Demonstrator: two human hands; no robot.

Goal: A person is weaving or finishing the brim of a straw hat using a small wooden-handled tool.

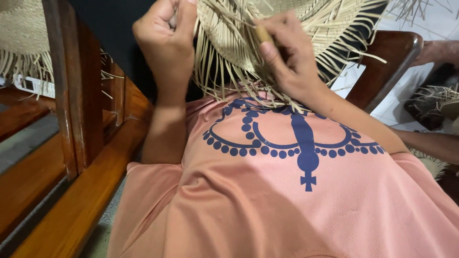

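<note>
Salmon-pink cloth fills most of what we see: our shirt (pixel 296 205), printed with a dark blue bead pattern, slopes away below our raised arms. Past it on the left runs the wooden chair frame (pixel 71 143), its dark upright post and long rail; on the right curves a brown armrest (pixel 382 62).

Up near the top edge we hold a half-woven straw hat (pixel 239 43), close to our chest, its loose pale strands hanging down over the shirt collar. Held this near and this high, the weave sits right under our eyes, which seems to be why we keep it there.

Our left hand (pixel 165 43) is closed on the hat's left edge, fingers pinched around a bunch of straw, seemingly to steady the piece. Our right hand (pixel 287 57) lies over the weave and grips a small tan tool (pixel 263 34), only its tip showing between the fingers, pressed against the straw.

Another straw hat (pixel 21 33) rests at the far left, and more straw work (pixel 440 100) lies by someone else's arm (pixel 430 143) on the right.
</note>
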